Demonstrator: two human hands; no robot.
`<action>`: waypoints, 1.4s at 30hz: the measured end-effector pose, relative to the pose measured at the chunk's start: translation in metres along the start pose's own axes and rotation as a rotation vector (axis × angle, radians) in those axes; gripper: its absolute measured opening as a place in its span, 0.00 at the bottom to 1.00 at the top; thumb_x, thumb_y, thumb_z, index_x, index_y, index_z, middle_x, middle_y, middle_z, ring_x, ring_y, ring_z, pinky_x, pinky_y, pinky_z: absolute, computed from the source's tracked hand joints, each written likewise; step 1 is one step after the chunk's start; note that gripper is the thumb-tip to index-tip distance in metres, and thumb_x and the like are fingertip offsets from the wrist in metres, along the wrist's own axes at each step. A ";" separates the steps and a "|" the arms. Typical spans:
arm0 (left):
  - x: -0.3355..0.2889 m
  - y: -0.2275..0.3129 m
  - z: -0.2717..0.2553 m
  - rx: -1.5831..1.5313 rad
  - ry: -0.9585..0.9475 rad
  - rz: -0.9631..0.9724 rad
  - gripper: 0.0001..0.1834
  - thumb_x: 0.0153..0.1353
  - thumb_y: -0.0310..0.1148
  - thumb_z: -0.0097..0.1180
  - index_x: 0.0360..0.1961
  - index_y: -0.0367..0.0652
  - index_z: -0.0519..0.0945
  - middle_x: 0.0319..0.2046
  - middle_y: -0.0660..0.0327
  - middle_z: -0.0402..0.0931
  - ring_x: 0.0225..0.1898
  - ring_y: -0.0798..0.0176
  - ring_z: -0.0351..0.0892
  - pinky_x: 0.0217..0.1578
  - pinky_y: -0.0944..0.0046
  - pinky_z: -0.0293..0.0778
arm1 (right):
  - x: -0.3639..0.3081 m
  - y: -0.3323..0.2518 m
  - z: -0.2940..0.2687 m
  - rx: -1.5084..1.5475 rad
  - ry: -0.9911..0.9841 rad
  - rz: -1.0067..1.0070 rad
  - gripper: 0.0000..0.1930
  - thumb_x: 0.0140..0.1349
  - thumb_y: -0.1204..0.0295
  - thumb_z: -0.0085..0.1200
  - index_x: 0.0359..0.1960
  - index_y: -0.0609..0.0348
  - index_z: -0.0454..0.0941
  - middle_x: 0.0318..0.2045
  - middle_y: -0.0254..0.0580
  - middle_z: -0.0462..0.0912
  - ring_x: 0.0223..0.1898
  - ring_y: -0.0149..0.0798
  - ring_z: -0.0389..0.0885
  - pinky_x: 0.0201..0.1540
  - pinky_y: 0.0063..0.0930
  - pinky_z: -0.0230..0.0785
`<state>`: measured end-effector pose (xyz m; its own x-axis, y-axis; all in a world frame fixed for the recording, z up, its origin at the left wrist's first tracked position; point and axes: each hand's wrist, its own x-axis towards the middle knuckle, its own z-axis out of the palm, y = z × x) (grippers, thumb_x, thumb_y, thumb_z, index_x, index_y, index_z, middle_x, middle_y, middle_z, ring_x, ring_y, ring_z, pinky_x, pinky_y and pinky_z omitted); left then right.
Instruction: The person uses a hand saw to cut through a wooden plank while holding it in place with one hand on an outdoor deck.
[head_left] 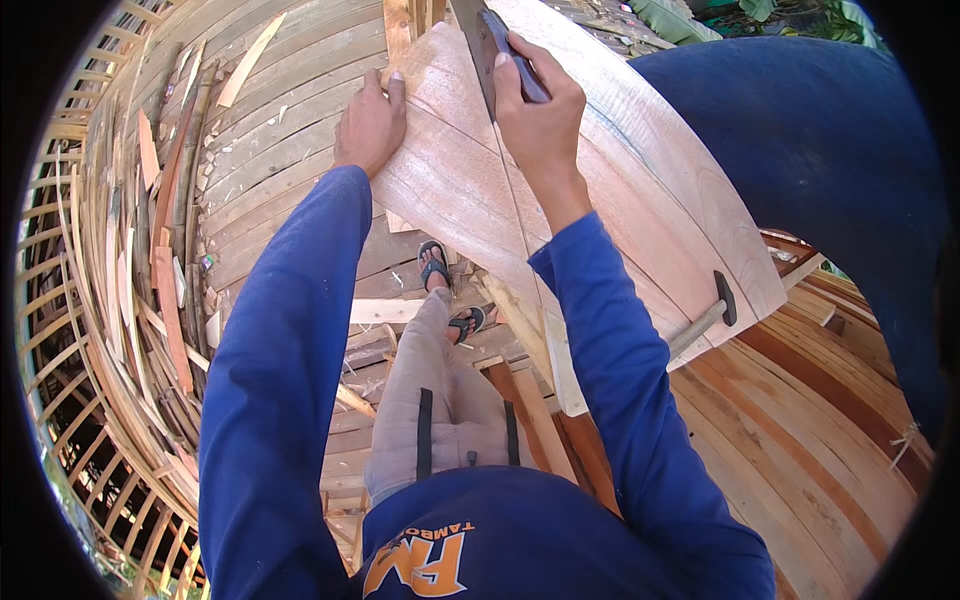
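A broad, pale wooden board [440, 170] slopes across the upper middle, with a long dark line running down it. My right hand [545, 110] is closed around the dark handle of a handsaw [475, 45]. The saw's metal blade meets the board along that line, near the far end. At the board's left edge, my left hand [370, 125] grips the wood, thumb on top and the other fingers curled partly out of sight. A hammer [710, 315] with a dark head and a pale handle lies on the near right part of the board.
Offcuts and long strips [165, 250] are heaped on the slatted floor [270, 150] at left, beside a curved slatted railing [55, 320]. Long planks [790, 420] fill the lower right. A large dark blue surface [800, 130] bulges at the right. My sandalled feet [435, 265] stand below the board.
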<state>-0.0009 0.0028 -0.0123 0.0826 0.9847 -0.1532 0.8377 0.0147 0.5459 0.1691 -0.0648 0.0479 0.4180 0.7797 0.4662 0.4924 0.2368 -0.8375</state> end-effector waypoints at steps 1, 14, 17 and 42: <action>0.003 -0.003 -0.002 -0.004 0.027 0.004 0.27 0.74 0.52 0.35 0.56 0.37 0.68 0.43 0.36 0.80 0.48 0.33 0.79 0.50 0.40 0.71 | -0.016 -0.009 -0.010 0.022 0.029 -0.037 0.15 0.64 0.72 0.56 0.49 0.72 0.80 0.28 0.49 0.86 0.27 0.30 0.82 0.31 0.24 0.73; 0.002 0.000 -0.002 0.020 -0.004 -0.028 0.28 0.73 0.52 0.35 0.59 0.38 0.67 0.43 0.38 0.81 0.48 0.35 0.80 0.50 0.41 0.72 | -0.192 -0.087 -0.171 -0.273 -0.234 0.148 0.19 0.59 0.76 0.57 0.51 0.73 0.79 0.18 0.47 0.77 0.16 0.39 0.74 0.23 0.29 0.67; 0.001 0.000 0.000 0.036 0.003 -0.049 0.28 0.73 0.52 0.35 0.59 0.38 0.67 0.43 0.39 0.81 0.48 0.35 0.80 0.50 0.41 0.72 | -0.168 -0.083 -0.139 -0.318 -0.235 0.199 0.20 0.60 0.74 0.56 0.52 0.73 0.79 0.24 0.49 0.84 0.21 0.36 0.80 0.29 0.27 0.72; 0.011 -0.012 0.005 0.056 0.085 0.032 0.33 0.73 0.55 0.35 0.60 0.35 0.68 0.47 0.33 0.78 0.52 0.32 0.77 0.54 0.43 0.69 | -0.210 -0.089 -0.191 -0.233 -0.302 0.223 0.21 0.60 0.73 0.55 0.54 0.70 0.78 0.24 0.49 0.83 0.19 0.42 0.78 0.27 0.30 0.71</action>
<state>-0.0074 0.0123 -0.0248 0.0657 0.9957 -0.0649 0.8645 -0.0243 0.5020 0.1828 -0.3605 0.0790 0.3090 0.9394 0.1484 0.5891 -0.0665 -0.8053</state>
